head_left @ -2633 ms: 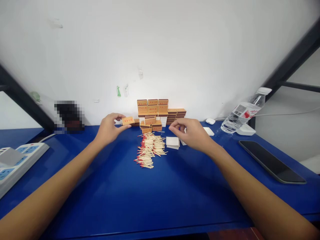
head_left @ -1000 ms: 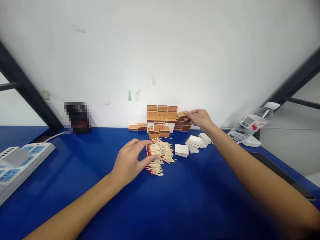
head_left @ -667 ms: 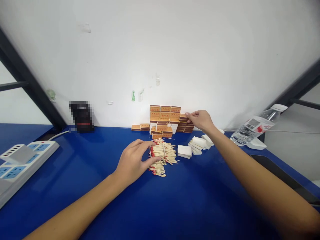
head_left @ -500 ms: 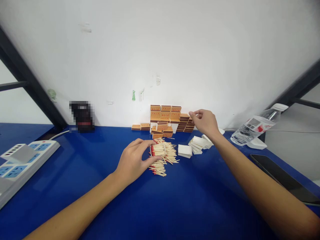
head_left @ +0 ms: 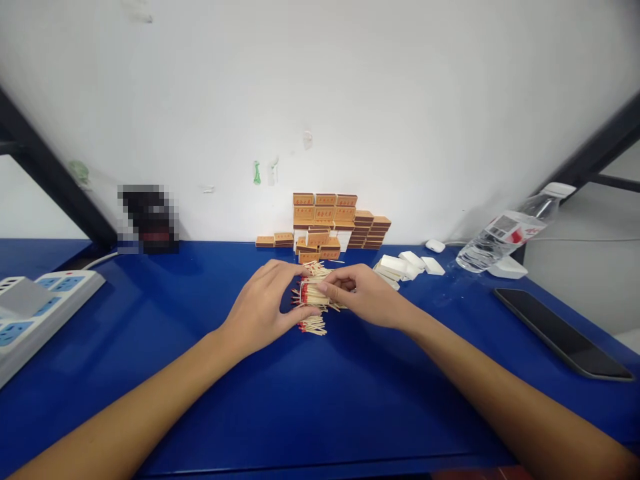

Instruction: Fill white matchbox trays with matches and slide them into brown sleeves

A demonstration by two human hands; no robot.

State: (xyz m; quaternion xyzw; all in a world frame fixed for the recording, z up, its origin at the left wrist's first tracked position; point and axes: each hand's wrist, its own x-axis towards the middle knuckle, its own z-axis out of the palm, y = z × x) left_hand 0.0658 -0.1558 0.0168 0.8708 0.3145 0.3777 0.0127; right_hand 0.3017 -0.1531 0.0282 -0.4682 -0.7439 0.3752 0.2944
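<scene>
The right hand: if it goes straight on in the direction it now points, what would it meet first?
Probably the matches in the tray that the left hand holds; the right hand looks very near them, though depth and contact are unclear.

Matchboxes (head_left: pixel 325 213), stacked just above centre: red Chinese characters printed on orange faces; too small to read with certainty. Two low boxes (head_left: pixel 275 240) at the stack's 9 o'clock: similar red print, illegible. Bottle (head_left: pixel 483 243) at 3 o'clock: white label (head_left: pixel 511 228) with square code and red lettering, wording unreadable.
</scene>
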